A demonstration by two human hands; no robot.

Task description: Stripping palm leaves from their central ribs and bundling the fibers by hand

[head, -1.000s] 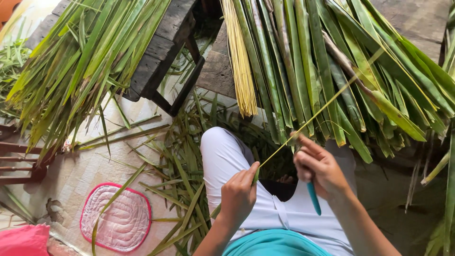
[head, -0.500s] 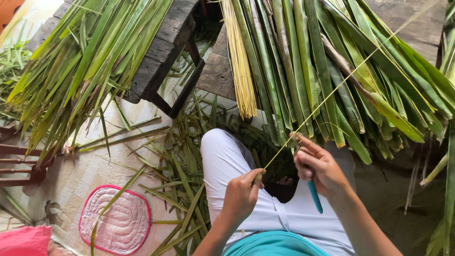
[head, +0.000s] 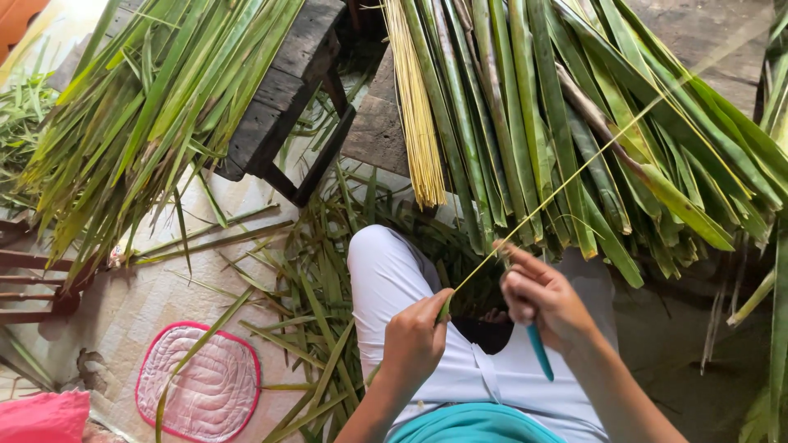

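Note:
My left hand [head: 414,338] pinches the near end of a thin yellow-green leaf midrib [head: 566,182] above my lap. The midrib runs up and to the right across a heap of long green palm leaves [head: 574,123]. Around a small knife with a teal handle [head: 538,351] my right hand [head: 542,297] is closed, its thumb and fingers pressed against the midrib close to the left hand. The knife's blade is hidden by the fingers. I sit in white trousers [head: 386,271].
A bundle of stripped yellow midribs [head: 414,107] hangs over a dark wooden bench [head: 283,90]. A second leaf pile [head: 139,107] lies at the left. Cut leaf strips [head: 320,295] litter the floor by a pink oval mat [head: 201,379].
The right hand has shifted slightly left and up along the midrib. The midrib's far end has swung a little. The left hand stays in place.

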